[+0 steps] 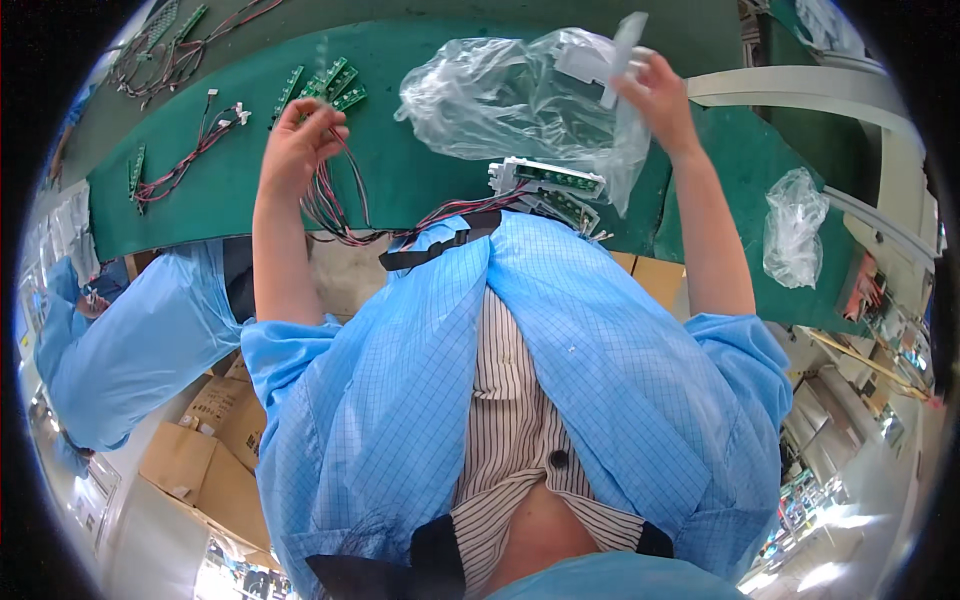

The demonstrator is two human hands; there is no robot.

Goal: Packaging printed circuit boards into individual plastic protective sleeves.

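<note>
My left hand (305, 140) is closed, its fingertips together at the near end of several green circuit boards (335, 82). Red, black and white wires (325, 200) run out below that hand; what its fingers pinch is hidden. Toward the right, my right hand (655, 95) grips a whitish translucent plastic strip (625, 55), raised at the mouth of a clear plastic bag (490, 95). Inside the bag shows a white plastic part (585, 60). Nearer my body, white holders with green boards (560, 178) lie at the table edge, with wires leading to them.
More wired boards lie on the green table mat (420, 190): one board (137, 175) at left, a wire tangle (160, 65) at far left. A crumpled clear bag (795, 228) rests at right, near a pale curved bar (800, 88). A blue-clad person (150, 340) is at left beside cardboard boxes (210, 450).
</note>
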